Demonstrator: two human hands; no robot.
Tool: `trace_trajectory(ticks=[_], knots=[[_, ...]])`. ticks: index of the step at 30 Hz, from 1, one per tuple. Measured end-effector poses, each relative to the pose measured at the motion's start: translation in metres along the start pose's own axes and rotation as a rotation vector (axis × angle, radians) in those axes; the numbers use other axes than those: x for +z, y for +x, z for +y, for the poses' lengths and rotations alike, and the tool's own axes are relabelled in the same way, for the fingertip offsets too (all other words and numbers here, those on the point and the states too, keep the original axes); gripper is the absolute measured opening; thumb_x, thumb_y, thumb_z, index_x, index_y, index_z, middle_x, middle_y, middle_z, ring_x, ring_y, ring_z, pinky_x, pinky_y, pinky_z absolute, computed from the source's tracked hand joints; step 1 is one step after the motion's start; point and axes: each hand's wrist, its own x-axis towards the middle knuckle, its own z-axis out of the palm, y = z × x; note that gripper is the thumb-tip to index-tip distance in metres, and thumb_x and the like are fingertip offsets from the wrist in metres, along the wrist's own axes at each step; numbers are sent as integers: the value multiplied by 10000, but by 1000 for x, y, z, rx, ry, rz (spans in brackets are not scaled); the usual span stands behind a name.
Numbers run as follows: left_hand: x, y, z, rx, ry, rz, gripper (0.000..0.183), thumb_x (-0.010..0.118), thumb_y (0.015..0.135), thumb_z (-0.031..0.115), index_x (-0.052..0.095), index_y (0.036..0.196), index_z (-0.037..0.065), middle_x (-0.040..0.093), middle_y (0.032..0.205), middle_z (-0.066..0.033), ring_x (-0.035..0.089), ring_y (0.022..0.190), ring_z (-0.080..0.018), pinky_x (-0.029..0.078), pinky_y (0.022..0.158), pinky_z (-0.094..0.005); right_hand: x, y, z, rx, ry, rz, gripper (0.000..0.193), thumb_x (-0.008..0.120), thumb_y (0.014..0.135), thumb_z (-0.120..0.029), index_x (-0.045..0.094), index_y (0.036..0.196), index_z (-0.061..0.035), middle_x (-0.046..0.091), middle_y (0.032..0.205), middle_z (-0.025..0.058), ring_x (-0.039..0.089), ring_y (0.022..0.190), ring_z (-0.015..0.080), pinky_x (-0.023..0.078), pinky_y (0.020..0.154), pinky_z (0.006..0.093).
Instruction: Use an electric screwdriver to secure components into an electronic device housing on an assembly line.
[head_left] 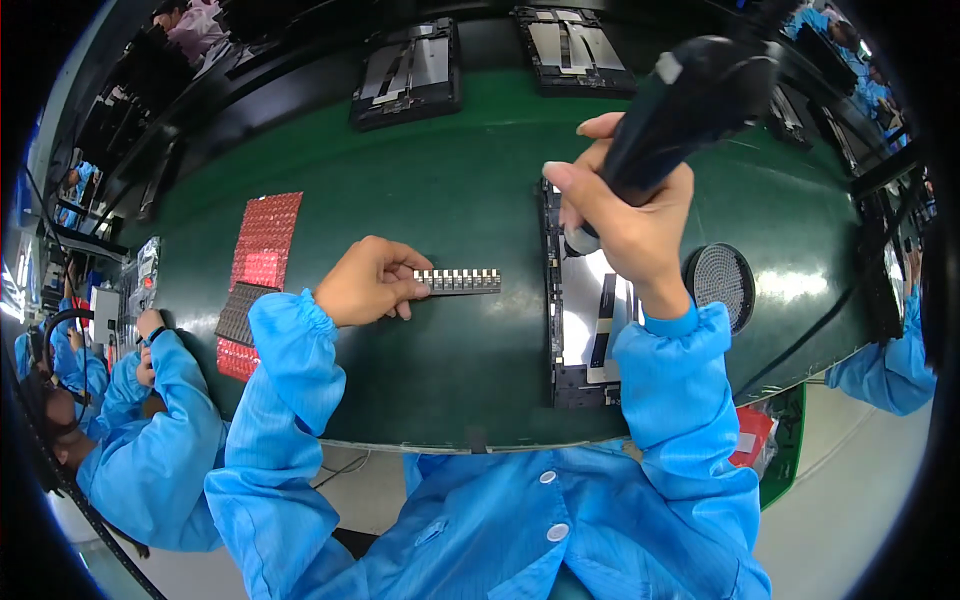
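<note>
Between the fingers and thumb of my left hand (pixel 372 283) is one end of a short dark strip with a row of small metal pieces (pixel 460 281), just above the green table. My right hand (pixel 635 215) grips a black electric screwdriver (pixel 665 125), tilted with its lower end over the top of an open tablet-like device (pixel 580 320). The device has a black frame and silvery inner plates. My forearm and hand hide part of it, and the screwdriver's tip is hard to make out.
Red bubble wrap (pixel 268 232) bearing dark grey strips (pixel 240 313) lies left on the green table (pixel 440 180). Right of the device sits a round black screw tray (pixel 720 287). Two similar open devices (pixel 410 75) stand at the back. A co-worker's blue sleeve (pixel 165 450) is at left.
</note>
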Motion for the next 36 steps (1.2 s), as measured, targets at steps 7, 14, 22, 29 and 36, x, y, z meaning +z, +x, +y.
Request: trace_trajectory(ticks=[7, 14, 22, 29, 36], knots=[[11, 6, -6, -128, -159, 114, 179, 691, 804, 65, 652, 908, -75, 650, 715, -82, 603, 536, -103, 455, 471, -236, 7, 10, 22, 46, -13, 0, 293, 742, 747, -10, 558, 973, 15, 599, 606, 27, 535, 478, 77, 402, 435, 210], [23, 9, -11, 198, 352, 405, 152, 754, 709, 75, 679, 778, -38, 624, 687, -151, 612, 592, -192, 477, 560, -313, 8, 9, 27, 62, -38, -7, 297, 745, 746, -16, 557, 973, 15, 596, 607, 30, 537, 478, 80, 405, 432, 211], [16, 9, -41, 295, 74, 379, 137, 738, 742, 58, 671, 812, -39, 639, 709, -84, 598, 613, -113, 469, 543, -262, 9, 6, 27, 126, -40, 1, 284, 726, 754, 23, 539, 968, 39, 582, 611, 32, 543, 484, 90, 429, 466, 221], [13, -10, -19, 241, -262, 448, 176, 664, 806, -5, 634, 969, -63, 646, 773, -69, 568, 585, -72, 444, 521, -194, 12, 1, 32, 18, -138, -97, 267, 716, 751, 35, 546, 957, 32, 582, 594, 17, 534, 484, 72, 408, 454, 203], [28, -23, -8, 333, 232, 509, 123, 711, 736, 22, 684, 852, -9, 653, 755, -118, 572, 531, -120, 453, 497, -259, 13, -1, 39, 35, -201, -99, 310, 720, 742, 34, 544, 999, 35, 583, 606, 14, 531, 490, 69, 403, 451, 207]])
